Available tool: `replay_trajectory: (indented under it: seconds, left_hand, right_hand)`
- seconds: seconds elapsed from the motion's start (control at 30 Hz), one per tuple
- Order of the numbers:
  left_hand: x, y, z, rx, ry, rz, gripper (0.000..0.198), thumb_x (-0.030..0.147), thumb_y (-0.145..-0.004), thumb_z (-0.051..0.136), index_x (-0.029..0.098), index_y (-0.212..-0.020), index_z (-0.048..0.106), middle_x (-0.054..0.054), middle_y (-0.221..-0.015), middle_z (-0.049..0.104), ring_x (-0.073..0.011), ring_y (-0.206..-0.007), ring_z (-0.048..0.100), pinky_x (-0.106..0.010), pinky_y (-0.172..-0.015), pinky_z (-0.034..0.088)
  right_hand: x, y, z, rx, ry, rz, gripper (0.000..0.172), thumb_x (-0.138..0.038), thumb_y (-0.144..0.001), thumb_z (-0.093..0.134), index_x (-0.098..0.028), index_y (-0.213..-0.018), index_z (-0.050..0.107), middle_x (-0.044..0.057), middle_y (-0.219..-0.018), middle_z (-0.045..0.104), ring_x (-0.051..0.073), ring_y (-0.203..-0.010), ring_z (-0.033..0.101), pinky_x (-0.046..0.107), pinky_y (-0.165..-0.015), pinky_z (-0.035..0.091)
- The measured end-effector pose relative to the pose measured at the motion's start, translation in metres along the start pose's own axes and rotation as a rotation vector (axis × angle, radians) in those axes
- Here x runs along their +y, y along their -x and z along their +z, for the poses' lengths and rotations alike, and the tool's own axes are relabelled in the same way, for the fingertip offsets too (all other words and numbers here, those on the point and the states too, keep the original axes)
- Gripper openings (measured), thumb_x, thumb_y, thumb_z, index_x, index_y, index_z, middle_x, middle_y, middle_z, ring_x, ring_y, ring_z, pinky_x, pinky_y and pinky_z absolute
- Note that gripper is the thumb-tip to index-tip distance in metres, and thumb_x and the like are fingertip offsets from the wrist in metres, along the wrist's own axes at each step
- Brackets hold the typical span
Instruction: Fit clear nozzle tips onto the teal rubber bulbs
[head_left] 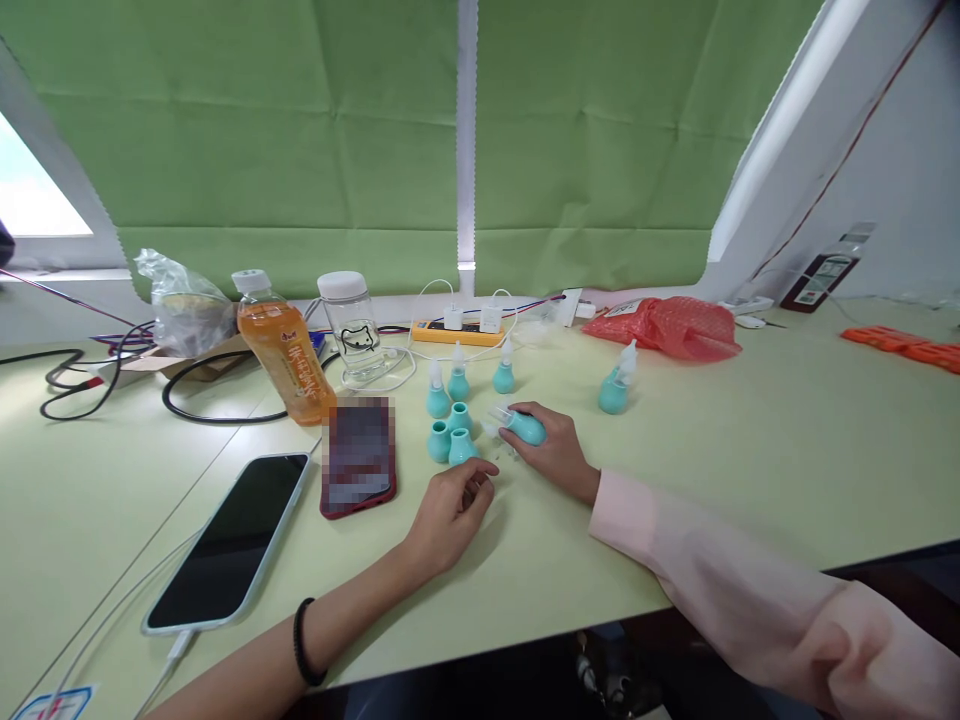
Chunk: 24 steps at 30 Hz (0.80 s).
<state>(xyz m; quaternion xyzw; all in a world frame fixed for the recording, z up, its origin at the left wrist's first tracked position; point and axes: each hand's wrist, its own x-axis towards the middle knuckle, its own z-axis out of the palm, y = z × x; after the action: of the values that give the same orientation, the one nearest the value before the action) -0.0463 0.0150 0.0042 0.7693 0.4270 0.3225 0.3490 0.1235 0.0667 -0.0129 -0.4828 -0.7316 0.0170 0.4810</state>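
My right hand [551, 445] is closed around a teal nasal aspirator bulb [527, 428], with a clear tip pointing left. Below it, small clear pieces [512, 452] lie on the table. Nearby, my left hand [454, 505] rests with loosely bent fingers and holds nothing I can see. Just beyond its fingers are three teal bulbs without tips, including a front bulb [462, 448] with an open neck. Behind these stand aspirators fitted with clear tips: a left one [437, 400], a middle one [459, 384] and a right one [504, 376]. Another aspirator [614, 392] stands farther right.
To the left lie a white-edged phone [232, 540] on a cable and a red-cased phone [360, 455]. An orange drink bottle [285, 350] leans beside a clear jar [351, 330]. Behind are a yellow power strip [424, 333] and a red plastic bag [675, 328].
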Motion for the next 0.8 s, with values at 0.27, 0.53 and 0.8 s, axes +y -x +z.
replay_trajectory:
  seconds: [0.27, 0.53, 0.8]
  left_hand:
    - [0.0, 0.0, -0.002, -0.016, 0.114, 0.001, 0.024, 0.034, -0.08, 0.04, 0.015, -0.089, 0.051, -0.001, -0.069, 0.054, -0.012, -0.06, 0.05, -0.023, -0.057, 0.041]
    - [0.002, 0.004, -0.001, 0.051, 0.244, 0.09, 0.02, 0.033, -0.08, 0.043, 0.014, -0.075, 0.048, 0.001, -0.066, 0.048, -0.0106, -0.061, 0.046, -0.022, -0.058, 0.04]
    - [0.003, 0.005, -0.004, 0.069, 0.175, 0.177, 0.021, 0.028, -0.083, 0.035, 0.015, -0.089, 0.051, -0.003, -0.08, 0.054, -0.0146, -0.074, 0.048, -0.026, -0.068, 0.04]
  right_hand:
    - [-0.017, 0.011, -0.011, 0.008, -0.072, -0.369, 0.025, -0.024, -0.067, 0.057, -0.018, -0.09, 0.052, 0.002, -0.073, 0.059, 0.013, -0.064, 0.056, 0.025, -0.057, 0.045]
    - [-0.035, 0.019, -0.019, -0.1, -0.168, -0.531, 0.032, -0.019, -0.065, 0.055, -0.016, -0.096, 0.049, 0.006, -0.077, 0.059, 0.015, -0.068, 0.054, 0.028, -0.058, 0.045]
    - [-0.042, 0.014, -0.019, -0.157, -0.508, -0.271, 0.021, -0.015, -0.068, 0.059, -0.017, -0.088, 0.059, 0.002, -0.066, 0.055, 0.01, -0.059, 0.051, 0.024, -0.054, 0.045]
